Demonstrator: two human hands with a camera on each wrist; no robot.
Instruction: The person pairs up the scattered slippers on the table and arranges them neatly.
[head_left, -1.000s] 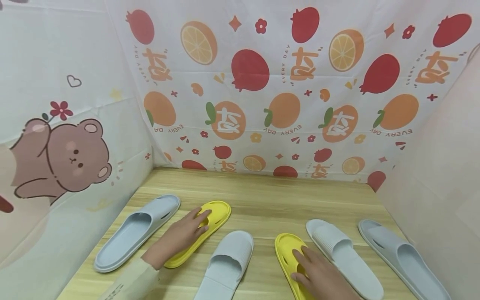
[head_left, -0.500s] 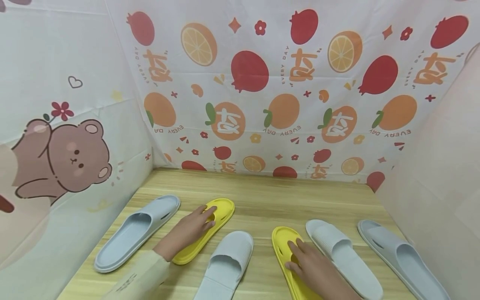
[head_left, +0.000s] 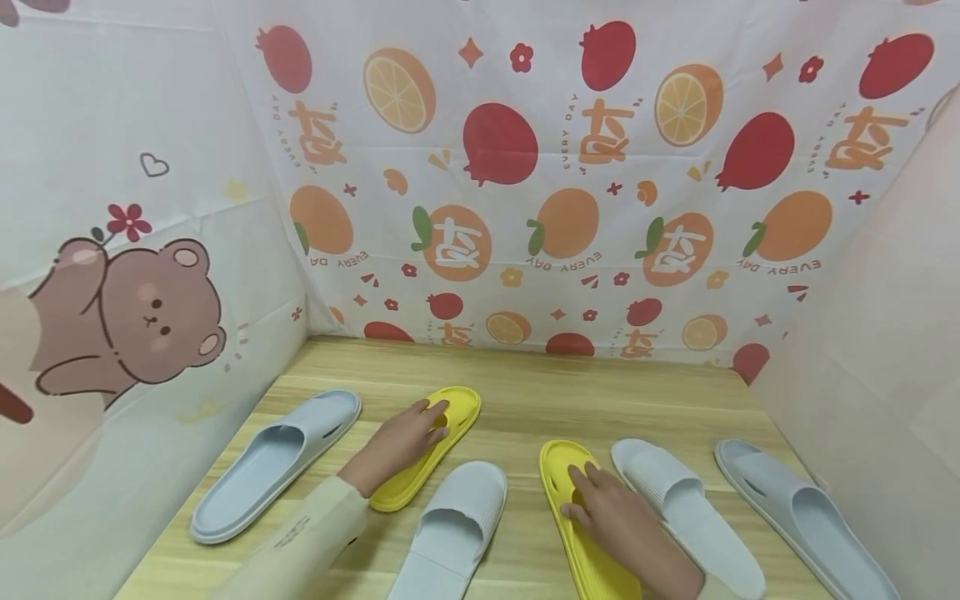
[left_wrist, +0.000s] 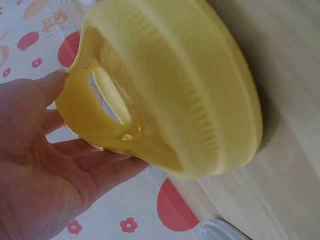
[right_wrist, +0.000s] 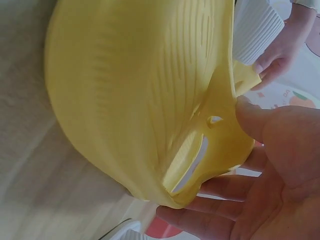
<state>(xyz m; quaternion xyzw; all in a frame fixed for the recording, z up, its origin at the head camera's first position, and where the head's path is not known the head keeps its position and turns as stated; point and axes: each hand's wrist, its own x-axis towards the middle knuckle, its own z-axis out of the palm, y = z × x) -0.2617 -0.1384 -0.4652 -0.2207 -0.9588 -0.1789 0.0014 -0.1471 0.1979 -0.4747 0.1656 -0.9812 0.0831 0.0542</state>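
Observation:
In the head view my left hand lies across the strap of a yellow slipper, left of centre. My right hand grips the strap of the other yellow slipper, right of centre. The left wrist view shows my thumb at the strap's rim and the fingers against its outer side, holding the slipper. A similar hold on the second slipper appears in the right wrist view. Both slippers point away from me, their toes angled outward from the hands' sleeves.
Between the yellow slippers lies a pale ribbed slipper; its mate is beside my right hand. Grey-blue slippers lie at the far left and far right. Printed cloth rises behind the wooden table.
Both hands have moved away from me with the yellow slippers. The left one has also shifted right and the right one slightly left. The other slippers stay put.

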